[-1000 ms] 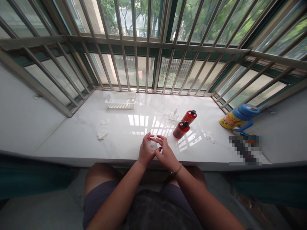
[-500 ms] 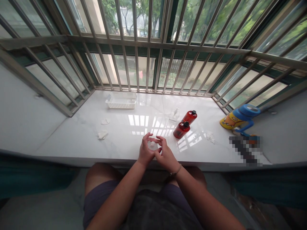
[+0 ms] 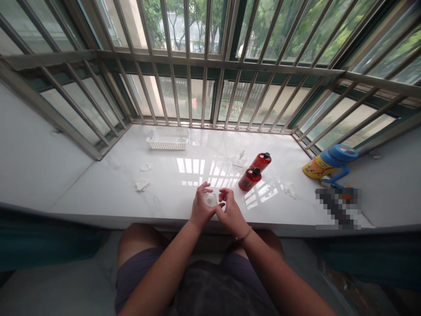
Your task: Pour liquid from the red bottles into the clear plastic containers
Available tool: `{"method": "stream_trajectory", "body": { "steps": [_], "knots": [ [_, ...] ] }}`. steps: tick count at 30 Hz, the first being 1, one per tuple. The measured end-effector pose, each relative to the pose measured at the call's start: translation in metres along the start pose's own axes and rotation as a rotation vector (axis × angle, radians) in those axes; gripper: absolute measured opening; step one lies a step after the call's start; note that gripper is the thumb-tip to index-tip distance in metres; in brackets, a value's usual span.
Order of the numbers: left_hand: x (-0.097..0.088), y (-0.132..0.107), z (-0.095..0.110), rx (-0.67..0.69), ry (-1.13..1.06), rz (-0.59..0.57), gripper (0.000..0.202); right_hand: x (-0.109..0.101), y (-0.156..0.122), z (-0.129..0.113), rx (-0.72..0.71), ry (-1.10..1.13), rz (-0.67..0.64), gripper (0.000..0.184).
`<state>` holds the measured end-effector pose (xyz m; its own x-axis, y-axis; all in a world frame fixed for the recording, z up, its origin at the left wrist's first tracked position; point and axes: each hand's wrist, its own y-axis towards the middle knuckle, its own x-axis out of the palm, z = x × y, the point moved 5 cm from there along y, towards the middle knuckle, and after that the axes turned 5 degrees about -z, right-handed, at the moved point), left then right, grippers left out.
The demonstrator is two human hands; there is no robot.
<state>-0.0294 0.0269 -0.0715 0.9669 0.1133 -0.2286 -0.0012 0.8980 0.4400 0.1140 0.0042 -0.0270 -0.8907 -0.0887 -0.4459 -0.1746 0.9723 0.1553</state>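
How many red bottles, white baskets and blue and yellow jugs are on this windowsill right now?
Red bottles: 2
White basket: 1
Blue and yellow jug: 1
Total: 4

Home bay window: barred window (image 3: 210, 66), marble sill (image 3: 184, 175), kid's bottle (image 3: 329, 161), trees outside

The fingertips of the left hand (image 3: 201, 205) and right hand (image 3: 231, 211) drew apart over the small clear piece (image 3: 210, 199), and the right fingers curled inward.
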Motion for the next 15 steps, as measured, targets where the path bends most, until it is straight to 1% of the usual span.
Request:
{"method": "stream_trajectory", "body": {
  "steps": [1,3,7,9,12,15],
  "knots": [
    [0.000,0.000,0.000,-0.001,0.001,-0.004,0.100,-0.001,0.000,-0.001,-0.016,0.002,0.011,0.057],
    [-0.002,0.001,0.000,-0.005,0.005,-0.020,0.102,-0.001,0.001,-0.005,-0.039,0.036,-0.007,0.060],
    [-0.005,0.003,-0.001,0.007,0.017,-0.080,0.103,0.005,0.005,-0.011,-0.016,0.152,-0.148,0.062],
    [-0.008,0.004,-0.001,0.008,0.009,-0.118,0.104,0.007,0.007,-0.013,-0.036,0.154,-0.182,0.061],
    [-0.010,0.006,-0.001,-0.028,-0.023,-0.173,0.105,0.007,0.007,-0.014,-0.069,0.098,-0.154,0.061],
    [-0.010,0.006,0.001,-0.058,-0.057,-0.197,0.105,0.005,0.006,-0.012,-0.052,0.072,-0.119,0.064]
  ]
}}
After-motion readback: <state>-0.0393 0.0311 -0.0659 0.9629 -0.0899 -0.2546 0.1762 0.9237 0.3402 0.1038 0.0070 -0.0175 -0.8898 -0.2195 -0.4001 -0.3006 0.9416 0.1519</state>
